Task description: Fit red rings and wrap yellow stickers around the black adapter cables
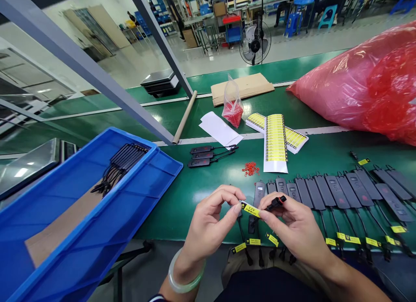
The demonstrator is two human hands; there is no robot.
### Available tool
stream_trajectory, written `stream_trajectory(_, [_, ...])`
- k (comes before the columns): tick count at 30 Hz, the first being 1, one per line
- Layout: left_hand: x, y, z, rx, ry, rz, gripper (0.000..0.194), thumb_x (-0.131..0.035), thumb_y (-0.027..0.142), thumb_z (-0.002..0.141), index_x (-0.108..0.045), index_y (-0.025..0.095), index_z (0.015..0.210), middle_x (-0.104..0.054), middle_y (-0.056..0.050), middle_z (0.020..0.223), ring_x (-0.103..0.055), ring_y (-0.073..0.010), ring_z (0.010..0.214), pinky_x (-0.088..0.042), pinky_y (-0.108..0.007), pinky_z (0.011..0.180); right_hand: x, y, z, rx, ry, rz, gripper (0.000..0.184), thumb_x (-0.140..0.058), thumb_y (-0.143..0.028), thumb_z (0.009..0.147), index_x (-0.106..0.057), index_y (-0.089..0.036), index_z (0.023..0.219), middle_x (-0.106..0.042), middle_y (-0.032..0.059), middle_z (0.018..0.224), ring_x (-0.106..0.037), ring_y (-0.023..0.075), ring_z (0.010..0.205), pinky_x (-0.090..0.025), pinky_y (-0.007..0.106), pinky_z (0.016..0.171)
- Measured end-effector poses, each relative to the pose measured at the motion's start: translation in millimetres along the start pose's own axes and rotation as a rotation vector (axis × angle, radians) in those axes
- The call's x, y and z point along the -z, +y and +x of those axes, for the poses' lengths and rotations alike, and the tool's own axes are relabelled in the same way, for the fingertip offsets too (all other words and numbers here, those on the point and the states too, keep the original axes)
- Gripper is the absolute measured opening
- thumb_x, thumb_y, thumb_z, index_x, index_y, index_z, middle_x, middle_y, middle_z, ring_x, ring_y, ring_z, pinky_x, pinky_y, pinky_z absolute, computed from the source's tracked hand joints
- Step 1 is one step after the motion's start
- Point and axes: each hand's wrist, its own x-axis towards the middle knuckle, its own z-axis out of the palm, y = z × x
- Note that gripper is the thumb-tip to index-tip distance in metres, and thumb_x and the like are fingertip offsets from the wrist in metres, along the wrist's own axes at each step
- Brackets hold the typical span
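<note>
My left hand (209, 222) pinches one end of a yellow label (250, 209) marked 12V between thumb and fingertips. The label's other end meets the thumb of my right hand (297, 226), whose fingers are closed around a cable with a black connector (278, 202). Behind and to the right of my hands, black controller boxes (336, 191) lie in a row along the bench edge. Yellow tags (349, 238) are on many of their cables. Which box the held cable belongs to is hidden by my hands.
Sheets of yellow labels (275, 137) lie ahead, beside small red rings (250, 168). Three black boxes (199, 156) sit left of these. A blue bin (156, 167) stands at left. A bag of red pieces (232, 111), cardboard (243, 89) and a large pink bag (341, 81) are farther back.
</note>
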Motion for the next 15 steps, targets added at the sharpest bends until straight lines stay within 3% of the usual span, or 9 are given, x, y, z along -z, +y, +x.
stream_trajectory(15, [-3.7, 0.0, 2.1, 0.011, -0.012, -0.049, 0.012, -0.056, 0.013, 0.092, -0.058, 0.017, 0.081, -0.06, -0.002, 0.088, -0.057, -0.0131, 0.083, -0.043, -0.025, 0.074, 0.1, 0.7, -4.3, 0.068, 0.02, -0.037, 0.01, -0.059, -0.015, 0.089, -0.059, -0.022, 0.082, -0.063, -0.0024, 0.08, -0.061, 0.0098, 0.075, -0.052, 0.017, 0.07])
